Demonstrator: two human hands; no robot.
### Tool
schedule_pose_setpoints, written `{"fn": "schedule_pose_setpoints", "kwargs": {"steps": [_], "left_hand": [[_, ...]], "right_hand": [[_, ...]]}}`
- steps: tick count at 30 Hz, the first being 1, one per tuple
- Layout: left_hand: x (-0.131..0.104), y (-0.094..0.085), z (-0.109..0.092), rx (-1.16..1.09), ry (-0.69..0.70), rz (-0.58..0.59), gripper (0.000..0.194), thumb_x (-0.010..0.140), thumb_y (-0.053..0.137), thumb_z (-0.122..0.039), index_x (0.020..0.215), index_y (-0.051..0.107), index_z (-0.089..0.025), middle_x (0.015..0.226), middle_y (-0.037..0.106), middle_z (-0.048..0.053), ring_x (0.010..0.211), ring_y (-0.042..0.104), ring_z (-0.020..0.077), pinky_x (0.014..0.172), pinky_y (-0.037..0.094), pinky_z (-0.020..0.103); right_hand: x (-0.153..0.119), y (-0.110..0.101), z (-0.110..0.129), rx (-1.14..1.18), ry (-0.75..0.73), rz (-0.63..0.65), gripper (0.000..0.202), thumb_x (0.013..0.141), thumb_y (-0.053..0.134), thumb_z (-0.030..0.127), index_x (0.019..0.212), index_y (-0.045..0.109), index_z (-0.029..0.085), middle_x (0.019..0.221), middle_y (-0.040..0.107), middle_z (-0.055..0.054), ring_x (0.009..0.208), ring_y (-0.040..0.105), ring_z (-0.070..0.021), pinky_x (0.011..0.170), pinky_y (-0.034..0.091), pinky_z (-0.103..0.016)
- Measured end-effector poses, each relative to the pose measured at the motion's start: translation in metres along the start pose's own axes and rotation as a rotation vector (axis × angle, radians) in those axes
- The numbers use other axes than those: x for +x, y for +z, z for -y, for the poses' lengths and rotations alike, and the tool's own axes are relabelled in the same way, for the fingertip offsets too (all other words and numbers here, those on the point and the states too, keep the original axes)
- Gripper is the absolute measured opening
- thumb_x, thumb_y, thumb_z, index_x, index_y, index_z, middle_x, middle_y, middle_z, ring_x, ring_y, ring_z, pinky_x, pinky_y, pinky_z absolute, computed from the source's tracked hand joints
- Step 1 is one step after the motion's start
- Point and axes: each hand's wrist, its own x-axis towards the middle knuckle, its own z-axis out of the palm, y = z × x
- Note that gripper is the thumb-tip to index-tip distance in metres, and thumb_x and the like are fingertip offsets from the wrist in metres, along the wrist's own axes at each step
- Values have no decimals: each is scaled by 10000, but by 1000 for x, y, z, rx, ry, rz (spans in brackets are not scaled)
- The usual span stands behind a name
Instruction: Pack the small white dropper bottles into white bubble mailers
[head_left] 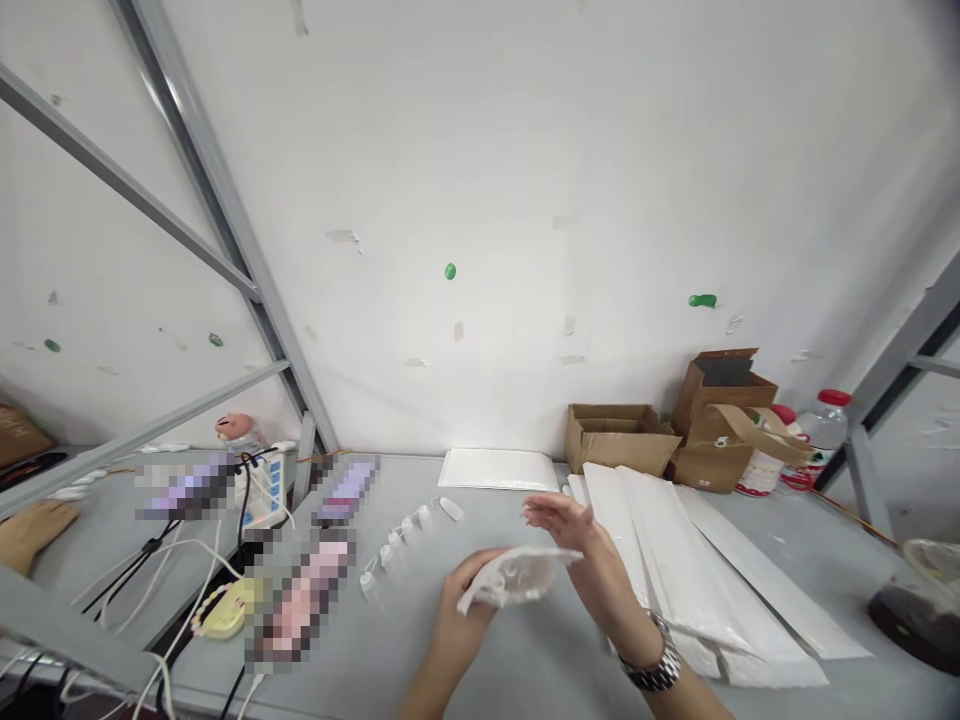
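Observation:
A crinkled, translucent white bag [525,578] is held by my left hand [474,590] above the grey table; small pale shapes show through it, too unclear to name. Beside the bag's right end is my right hand [581,545], its fingers extended and pointing left, with a metal watch [654,655] on the wrist. Left of the hands, several small white capped pieces [395,540] stand in a slanting row on the table, with a flat white oval piece [451,509] at the far end.
White padded mailers [694,560] are piled at the right, and another [496,468] lies by the wall. An open cardboard box [619,440], paper bag [716,430] and red-capped jar [825,430] stand behind. Cables, a yellow case [231,608] and a power strip [264,490] are left.

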Motion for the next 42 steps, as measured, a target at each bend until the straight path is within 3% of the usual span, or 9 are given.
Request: {"fn": "schedule_pose_setpoints", "kwargs": {"steps": [6, 9, 15, 19, 22, 25, 30, 34, 42], "left_hand": [[-10, -12, -20, -23, 165, 87, 294, 741, 571, -379, 964, 681, -221, 1061, 672, 73, 1015, 587, 261, 900, 453, 362], [-12, -11, -18, -67, 82, 65, 315, 691, 635, -346, 979, 672, -222, 1068, 669, 72, 1022, 584, 272, 908, 452, 386], [-1, 7, 17, -146, -120, -91, 808, 430, 802, -189, 1186, 519, -237, 1197, 595, 75, 1107, 533, 288, 952, 415, 431], [4, 19, 17, -225, -181, 1, 453, 490, 757, -229, 933, 663, -202, 988, 695, 100, 942, 625, 287, 860, 481, 402], [-3, 18, 1, -156, -152, -23, 418, 522, 735, -240, 929, 664, -180, 984, 700, 74, 972, 608, 288, 881, 465, 403], [-14, 8, -13, 35, -219, -64, 363, 509, 745, -260, 842, 676, -132, 853, 723, 74, 900, 625, 297, 824, 482, 384], [-23, -4, -28, 54, -303, 182, 395, 507, 762, -269, 869, 671, -139, 862, 724, 49, 874, 623, 266, 763, 486, 314], [-24, -5, -31, 100, -322, 239, 409, 517, 759, -269, 897, 661, -156, 911, 715, 39, 914, 607, 268, 790, 473, 320], [-25, 4, -15, 169, -322, 241, 426, 492, 774, -244, 899, 670, -173, 870, 719, 17, 874, 617, 272, 780, 476, 324]], "right_hand": [[-8, 4, 23, 37, -115, 4, 481, 882, 288, 546, 934, 640, 221, 915, 598, -70, 924, 535, -211, 884, 416, -372], [-13, 7, 10, 46, 15, -77, 467, 866, 325, 558, 941, 640, 221, 981, 608, -75, 929, 549, -215, 897, 410, -387], [-26, 16, -43, 9, 350, -255, 494, 785, 432, 622, 961, 650, 215, 1052, 635, -80, 1017, 545, -238, 915, 404, -387], [-30, 24, -56, 40, 356, -244, 508, 757, 453, 642, 902, 659, 201, 967, 660, -74, 938, 581, -229, 888, 424, -375], [-23, 22, -42, 9, 265, -228, 436, 789, 467, 581, 877, 663, 202, 949, 659, -67, 905, 579, -213, 843, 435, -338], [-6, 9, -16, -24, 250, -156, 369, 798, 506, 516, 863, 672, 193, 873, 663, -57, 805, 585, -194, 719, 455, -301], [26, -13, 25, -50, 286, 192, 293, 729, 613, 460, 752, 685, 176, 681, 642, -9, 666, 553, -160, 666, 433, -295], [37, -21, 35, -141, 395, 414, 362, 750, 575, 485, 584, 623, 167, 537, 512, 40, 498, 397, -90, 500, 335, -233], [20, -34, 35, -714, 119, 464, 333, 743, 612, 448, 546, 592, 181, 674, 500, 17, 573, 459, -105, 520, 373, -228]]}}
